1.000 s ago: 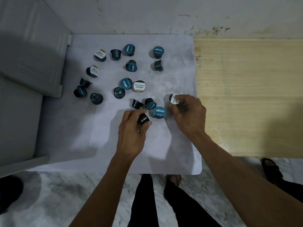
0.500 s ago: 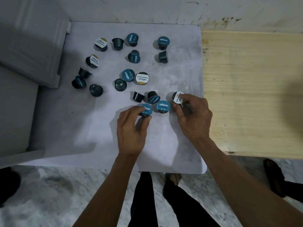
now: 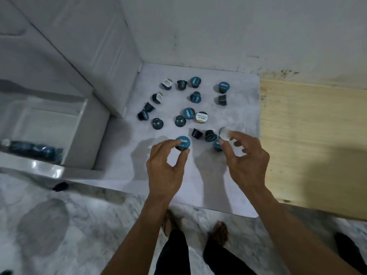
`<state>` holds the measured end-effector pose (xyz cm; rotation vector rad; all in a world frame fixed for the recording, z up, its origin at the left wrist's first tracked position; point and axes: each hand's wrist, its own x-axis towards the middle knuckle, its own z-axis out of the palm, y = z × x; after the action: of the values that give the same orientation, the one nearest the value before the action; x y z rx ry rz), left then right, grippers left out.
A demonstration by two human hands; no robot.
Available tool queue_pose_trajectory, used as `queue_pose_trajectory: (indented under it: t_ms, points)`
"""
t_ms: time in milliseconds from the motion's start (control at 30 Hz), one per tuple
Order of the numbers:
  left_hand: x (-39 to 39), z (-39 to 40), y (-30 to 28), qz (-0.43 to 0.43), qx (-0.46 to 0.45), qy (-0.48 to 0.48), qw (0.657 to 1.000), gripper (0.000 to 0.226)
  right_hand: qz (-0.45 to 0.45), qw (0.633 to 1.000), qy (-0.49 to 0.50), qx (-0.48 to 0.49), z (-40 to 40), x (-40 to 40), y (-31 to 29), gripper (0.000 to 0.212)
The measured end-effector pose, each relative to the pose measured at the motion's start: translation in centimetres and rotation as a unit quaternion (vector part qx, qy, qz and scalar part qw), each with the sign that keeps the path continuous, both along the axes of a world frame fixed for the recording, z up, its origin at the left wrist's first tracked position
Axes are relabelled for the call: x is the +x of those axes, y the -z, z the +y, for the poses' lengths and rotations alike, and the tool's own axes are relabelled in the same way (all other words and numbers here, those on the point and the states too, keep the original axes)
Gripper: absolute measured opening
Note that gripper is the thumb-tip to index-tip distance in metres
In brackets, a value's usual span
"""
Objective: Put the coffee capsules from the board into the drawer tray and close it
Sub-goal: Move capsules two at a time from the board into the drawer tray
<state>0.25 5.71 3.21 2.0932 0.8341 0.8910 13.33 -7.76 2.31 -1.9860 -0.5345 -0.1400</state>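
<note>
Each hand pinches 1 small round capsule, left hand (image 3: 164, 167) blue-lidded (image 3: 183, 142), right hand (image 3: 246, 161) seemingly white-lidded (image 3: 224, 133); next, carry both leftward into the white open drawer tray (image 3: 79, 124).

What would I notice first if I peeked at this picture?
Lots of little dark coffee capsules with blue or white lids lie scattered over the pale grey board. Nearer, the left hand pinches a blue-lidded capsule, and the right hand holds a white-lidded capsule.

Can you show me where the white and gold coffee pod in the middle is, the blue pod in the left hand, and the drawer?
white and gold capsule (image 3: 202, 117), head view, on its lid.
blue capsule (image 3: 183, 142), head view, on its lid.
drawer tray (image 3: 82, 124), head view, on its right wall.
</note>
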Motion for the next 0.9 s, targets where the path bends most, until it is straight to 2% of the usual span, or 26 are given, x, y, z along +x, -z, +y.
queue_pose_trajectory:
  t_ms: [267, 533, 600, 700, 800, 900]
  points:
    - [-9.0, 8.5, -8.4, -0.037, 0.018, -0.041, 0.998, 0.028, -0.010, 0.998, -0.054, 0.028, 8.0, -8.0, -6.9, 0.028]
    - [-23.0, 24.5, -13.1, 0.001, 0.071, -0.047, 0.996, 0.032, -0.034, 0.992, -0.098, 0.066, 20.9, -17.9, -11.4, 0.024]
    - [-25.9, 28.3, -13.9, 0.021, 0.081, -0.044, 0.996, 0.033, -0.033, 0.992, -0.109, 0.058, 23.9, -19.9, -11.9, 0.022]
    - [-28.5, 33.7, -15.3, 0.082, 0.037, -0.050, 0.995, 0.029, -0.003, 0.990, -0.134, 0.034, 28.0, -22.4, -12.5, 0.023]
    - [-29.3, 38.8, -15.0, 0.144, 0.006, -0.036, 0.989, 0.023, 0.020, 0.988, -0.154, 0.002, 31.8, -23.7, -12.3, 0.021]
    - [-29.0, 43.2, -13.6, 0.202, 0.020, 0.010, 0.979, 0.022, 0.020, 0.982, -0.184, -0.032, 35.4, -24.3, -11.3, 0.020]
